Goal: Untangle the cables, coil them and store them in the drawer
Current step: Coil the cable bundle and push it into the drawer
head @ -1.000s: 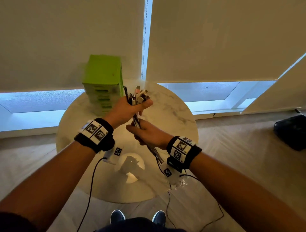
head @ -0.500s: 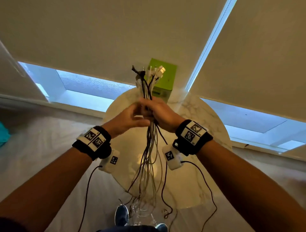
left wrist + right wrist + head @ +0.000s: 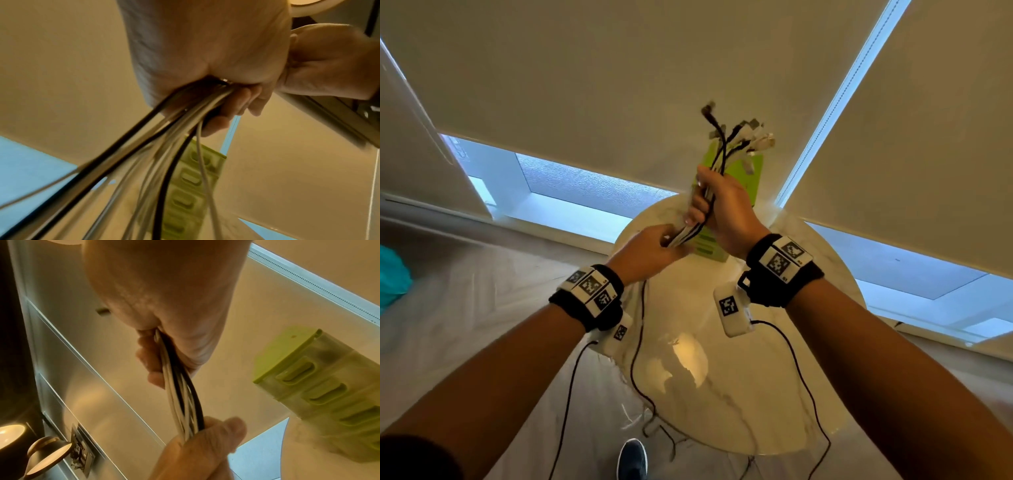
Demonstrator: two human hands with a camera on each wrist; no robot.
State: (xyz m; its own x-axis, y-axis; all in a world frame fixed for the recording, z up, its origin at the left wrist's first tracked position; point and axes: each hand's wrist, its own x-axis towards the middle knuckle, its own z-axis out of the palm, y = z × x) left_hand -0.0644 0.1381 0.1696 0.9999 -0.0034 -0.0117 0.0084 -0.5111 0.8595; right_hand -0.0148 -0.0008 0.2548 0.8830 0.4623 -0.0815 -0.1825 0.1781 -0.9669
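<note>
The right hand's fingers (image 3: 697, 209) curl tightly round the cables (image 3: 717, 171), plug ends fanning above; the left hand (image 3: 650, 251), just below, closes round the same bundle, likely to draw the strands straight. Beyond the fingers the green drawer unit (image 3: 748, 178) stands on the table (image 3: 808, 377).

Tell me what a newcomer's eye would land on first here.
The bundle of cables, black and white, held up mid-frame: the right hand grips it near the plug ends, the left hand just below. Behind them a green drawer unit stands on the round marble table.
</note>
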